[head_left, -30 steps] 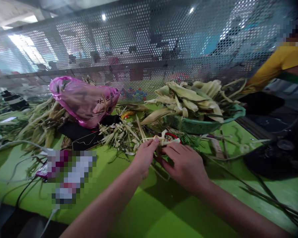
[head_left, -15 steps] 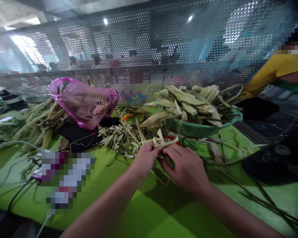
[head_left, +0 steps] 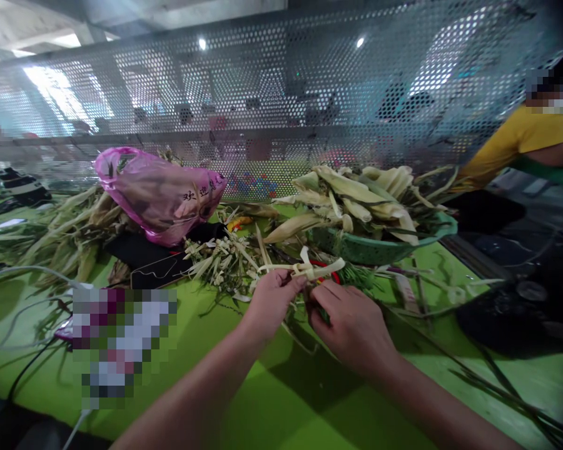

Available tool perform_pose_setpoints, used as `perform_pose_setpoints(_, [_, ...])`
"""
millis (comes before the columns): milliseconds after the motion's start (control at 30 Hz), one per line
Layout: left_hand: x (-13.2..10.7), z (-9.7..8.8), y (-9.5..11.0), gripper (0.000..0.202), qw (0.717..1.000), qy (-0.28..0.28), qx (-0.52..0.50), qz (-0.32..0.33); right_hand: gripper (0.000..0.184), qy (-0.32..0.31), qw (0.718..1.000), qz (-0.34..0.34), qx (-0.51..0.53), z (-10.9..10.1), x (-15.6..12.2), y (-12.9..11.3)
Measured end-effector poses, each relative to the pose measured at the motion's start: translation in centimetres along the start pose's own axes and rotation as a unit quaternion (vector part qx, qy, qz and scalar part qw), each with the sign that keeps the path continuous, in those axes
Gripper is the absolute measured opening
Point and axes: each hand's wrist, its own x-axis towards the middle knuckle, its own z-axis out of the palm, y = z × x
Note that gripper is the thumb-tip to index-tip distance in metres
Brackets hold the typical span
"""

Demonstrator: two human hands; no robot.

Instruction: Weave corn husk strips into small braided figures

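Note:
A small knot of pale corn husk strips (head_left: 323, 270) is pinched between the thumb and fingers of my left hand (head_left: 273, 299). Its strips cross, and short ends stick up and to the right. Close against it on the right is my right hand (head_left: 349, 317), fingers curled inward around the lower part of the husk; its fingertips are partly hidden. A thin strand hangs beneath both hands. Just behind the knot lies a red ring-shaped thing (head_left: 334, 275), partly covered. Left of the hands is a heap of cut husk pieces (head_left: 228, 259).
A green basket (head_left: 370, 247) heaped with corn husks stands behind my hands. A pink plastic bag (head_left: 162, 197) lies back left, a power strip (head_left: 138, 331) with cables front left. Long stems (head_left: 478, 369) lie at right. A person in a yellow shirt (head_left: 520, 134) is beyond them.
My right hand has drawn slightly down from the knot, and its fingers have shifted. The husk strip's right end shows longer and reaches farther right. My left hand keeps its pinch.

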Motion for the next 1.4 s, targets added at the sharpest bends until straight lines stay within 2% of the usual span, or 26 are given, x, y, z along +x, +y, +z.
perform_pose_setpoints(100, [0.1,-0.2,0.0,0.020,0.999,0.042,0.011,-0.005,0.010,-0.048,0.998,-0.022,0.034,0.1,-0.5,-0.9])
perform_pose_setpoints(233, [0.2,-0.2,0.5,0.023,0.998,0.051,-0.032,-0.012,0.009,-0.090,0.988,-0.007,0.128,-0.2,-0.8,-0.9])
perform_pose_setpoints(333, [0.3,-0.5,1.0,0.026,0.997,0.067,-0.049,0.009,0.015,-0.082,0.968,0.084,0.221,-0.8,-0.5,0.5])
perform_pose_setpoints(433, [0.4,-0.7,1.1,0.026,0.997,0.069,-0.039,0.007,0.026,-0.005,0.928,0.217,0.301,-1.4,0.1,2.2])
perform_pose_setpoints(500, [0.3,-0.6,0.8,0.025,0.998,0.054,-0.043,-0.005,0.035,0.035,0.894,0.261,0.362,-1.6,0.5,2.9])
perform_pose_setpoints(567, [0.2,-0.3,0.6,0.026,0.998,0.031,-0.057,-0.018,0.035,0.025,0.877,0.257,0.406,-1.5,0.8,3.2])
perform_pose_setpoints(700, [-0.2,0.1,0.5,0.022,0.994,-0.012,-0.076,-0.080,0.028,-0.013,0.879,0.236,0.413,-1.3,0.7,2.9])
perform_pose_setpoints(800, [-0.5,0.2,0.7,0.019,0.987,-0.022,-0.086,-0.131,0.028,-0.005,0.884,0.239,0.402,-1.3,0.6,2.8])
perform_pose_setpoints(900, [-0.6,0.2,0.9,0.026,0.980,-0.011,-0.127,-0.154,0.028,-0.015,0.884,0.241,0.400,-1.4,0.7,3.0])
perform_pose_setpoints(1033, [-0.4,0.0,1.0,0.037,0.979,0.020,-0.148,-0.142,0.026,-0.018,0.888,0.253,0.384,-1.6,0.7,3.6])
perform_pose_setpoints(1133, [-0.3,-0.3,1.2,0.039,0.983,0.021,-0.139,-0.116,0.027,-0.021,0.896,0.262,0.357,-1.5,0.6,4.3])
perform_pose_setpoints(1267, [-0.3,-0.3,1.3,0.042,0.993,0.008,-0.075,-0.094,0.020,-0.038,0.905,0.222,0.361,-1.5,0.8,4.7])
perform_pose_setpoints(1333, [-0.4,-0.1,1.1,0.042,0.996,-0.003,-0.028,-0.089,0.026,-0.048,0.885,0.215,0.410,-1.6,1.0,4.3])
perform_pose_setpoints(1400, [-0.6,0.1,0.9,0.042,0.996,-0.021,0.009,-0.081,0.032,-0.067,0.833,0.239,0.495,-1.7,1.1,3.7])
